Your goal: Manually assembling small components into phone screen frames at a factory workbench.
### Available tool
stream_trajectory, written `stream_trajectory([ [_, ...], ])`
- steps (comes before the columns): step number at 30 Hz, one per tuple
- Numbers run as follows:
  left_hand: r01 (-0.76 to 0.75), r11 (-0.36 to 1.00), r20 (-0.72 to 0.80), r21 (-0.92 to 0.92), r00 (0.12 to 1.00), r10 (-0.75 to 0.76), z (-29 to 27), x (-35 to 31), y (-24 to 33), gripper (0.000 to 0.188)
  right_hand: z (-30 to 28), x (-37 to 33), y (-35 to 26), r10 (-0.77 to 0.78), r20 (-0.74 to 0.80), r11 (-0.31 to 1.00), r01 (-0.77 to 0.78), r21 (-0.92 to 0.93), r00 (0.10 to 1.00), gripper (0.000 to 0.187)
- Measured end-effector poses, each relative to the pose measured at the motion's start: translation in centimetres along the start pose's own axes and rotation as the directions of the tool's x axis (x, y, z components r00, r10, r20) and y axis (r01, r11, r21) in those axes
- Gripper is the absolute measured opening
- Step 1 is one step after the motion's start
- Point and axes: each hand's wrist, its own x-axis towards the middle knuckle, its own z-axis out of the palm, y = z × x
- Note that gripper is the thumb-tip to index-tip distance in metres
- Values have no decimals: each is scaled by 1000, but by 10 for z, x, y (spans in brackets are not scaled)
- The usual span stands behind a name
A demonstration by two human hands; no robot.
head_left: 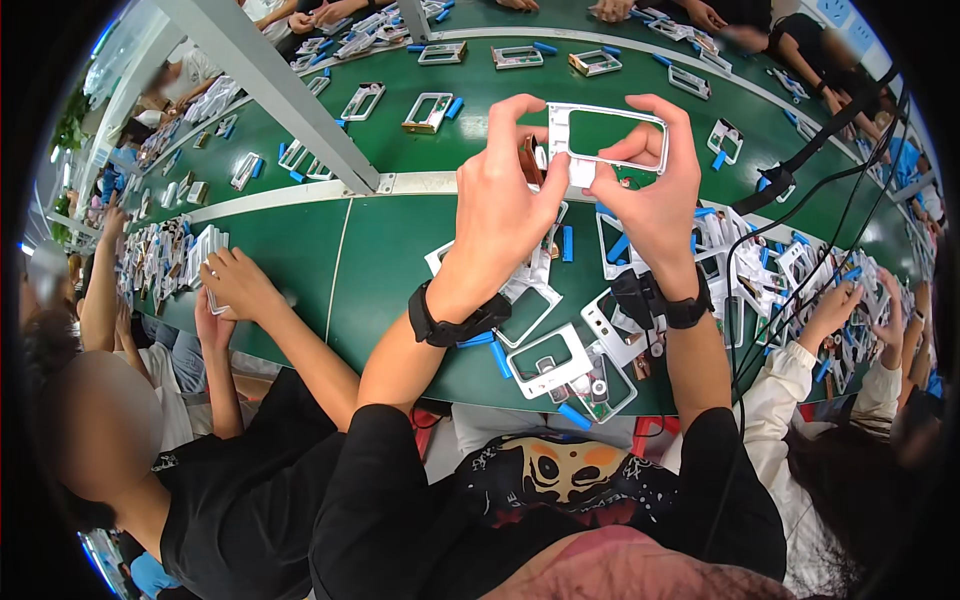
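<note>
Both hands are raised over the far edge of the near table, gripping one white plastic housing frame (559, 125) with a large rounded rectangular opening. My left hand (505, 190) pinches its left end between thumb and fingers. My right hand (655, 195) holds the right end, its thumb on the lower edge and its fingers around the far side. A brown and white piece (532, 160) shows by my left fingers; whether it is attached I cannot tell. Below my wrists lie similar white housings (548, 372) with circuit boards, and blue cylindrical cells (568, 244).
A heap of housings (730, 245) spreads to the right under hanging black cables (790, 200). Beyond a pale rail (420, 183), a green belt (400, 150) carries spaced housings. A grey post (290, 95) stands ahead left. Co-workers' hands (240, 285) work on both sides.
</note>
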Motion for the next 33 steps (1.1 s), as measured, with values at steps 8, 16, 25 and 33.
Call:
stream_trajectory([
  [8,-104,977,66,186,993,93,-9,4,-9,41,-4,-2,-2,-69,1,995,69,-78,998,57],
  [16,7,944,81,-331,996,21,-3,8,-12,36,-1,-4,3,-258,-35,965,255,-60,966,57],
  [25,170,804,189,-570,979,-73,-10,16,-10,35,3,-4,-4,-106,-72,989,113,100,992,56],
  [33,-21,898,-73,-440,997,-13,-2,4,-14,35,3,-6,-9,-25,-61,991,33,131,998,55],
])
